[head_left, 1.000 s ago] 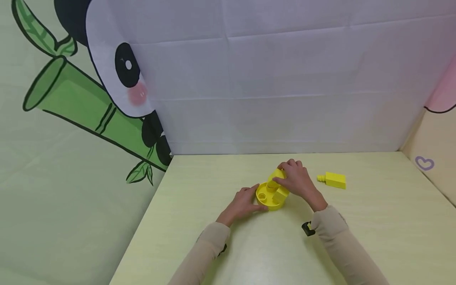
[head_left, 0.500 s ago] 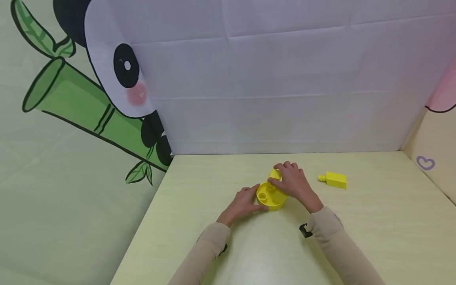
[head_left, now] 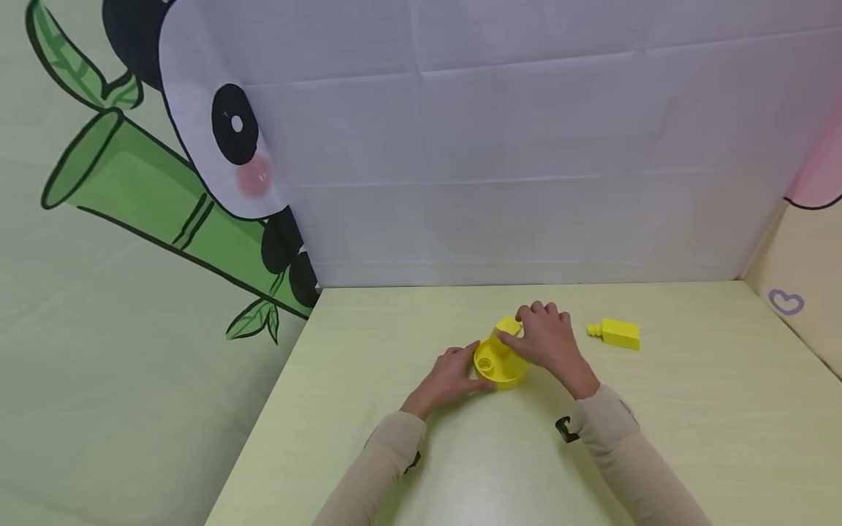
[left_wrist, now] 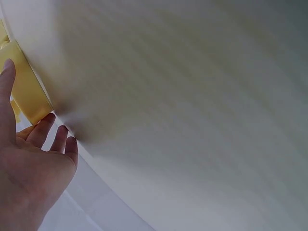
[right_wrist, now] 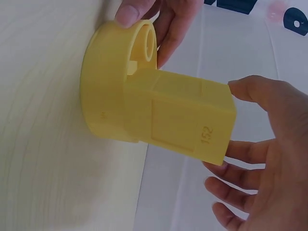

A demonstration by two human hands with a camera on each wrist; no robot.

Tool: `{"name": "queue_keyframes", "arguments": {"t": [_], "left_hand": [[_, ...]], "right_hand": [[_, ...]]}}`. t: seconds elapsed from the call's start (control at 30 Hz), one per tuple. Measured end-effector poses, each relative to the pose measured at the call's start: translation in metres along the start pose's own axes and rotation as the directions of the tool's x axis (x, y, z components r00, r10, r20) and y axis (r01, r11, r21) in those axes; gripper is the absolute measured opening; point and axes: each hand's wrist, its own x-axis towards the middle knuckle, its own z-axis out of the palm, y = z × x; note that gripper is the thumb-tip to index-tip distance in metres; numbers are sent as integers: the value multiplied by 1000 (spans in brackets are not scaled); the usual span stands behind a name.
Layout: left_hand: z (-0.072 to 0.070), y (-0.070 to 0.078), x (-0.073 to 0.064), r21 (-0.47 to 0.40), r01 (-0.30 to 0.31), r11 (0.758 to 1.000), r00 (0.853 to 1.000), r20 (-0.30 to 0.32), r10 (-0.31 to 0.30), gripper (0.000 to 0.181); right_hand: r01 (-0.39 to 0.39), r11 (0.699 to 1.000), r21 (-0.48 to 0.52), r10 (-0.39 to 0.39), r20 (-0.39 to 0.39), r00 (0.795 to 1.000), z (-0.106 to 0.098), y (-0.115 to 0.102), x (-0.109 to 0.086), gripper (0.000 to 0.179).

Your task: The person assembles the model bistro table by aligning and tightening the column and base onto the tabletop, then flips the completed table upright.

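My left hand (head_left: 450,376) grips the side of a round, shallow yellow base (head_left: 506,380) between thumb and fingers; the left wrist view shows the base (left_wrist: 30,89) beside those fingertips. A raised ring-shaped socket shows inside the base (right_wrist: 103,82) in the right wrist view. Over it stands a yellow rectangular block (head_left: 508,326), its far end pinched by thumb and fingers of my right hand (head_left: 549,342). The block (right_wrist: 180,120) carries a raised "152" on its side. The block's lower end is hidden at the base's rim. My remaining right fingers hang loosely apart from it.
Another yellow block with a ridged, screw-like end (head_left: 615,333) lies on the pale table (head_left: 691,424) to the right. A white cloth wall (head_left: 526,146) rises behind the table's back edge, and a printed green cloth (head_left: 131,351) hangs on the left.
A second ago two yellow block shapes showed over the base; now one shows in the head view. My right hand moved slightly left, then a little back right. My left hand stays put.
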Motion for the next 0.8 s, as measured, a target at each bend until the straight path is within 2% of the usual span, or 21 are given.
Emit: {"name": "queue_keyframes", "arguments": {"t": [0.13,0.3,0.47,0.57,0.8], "left_hand": [[-1,0,-1,-7,8,1000,1000,-3,-8,94],[-3,0,-2,-7,1,1000,1000,-6,-1,94],[-3,0,-4,-18,0,1000,1000,-5,0,94],[-2,1,-5,-21,3,1000,1000,-3,-3,94],[-2,0,-6,1,4,1000,1000,2,-4,94]], "right_hand": [[12,1000,-14,-12,3,1000,1,-2,0,46],[22,1000,0,-22,8,1000,3,-4,-1,55],[98,994,57,-100,29,995,4,-3,-2,57],[130,990,52,-132,29,991,6,-3,-1,52],[112,993,31,-112,9,994,10,-4,-2,55]]}}
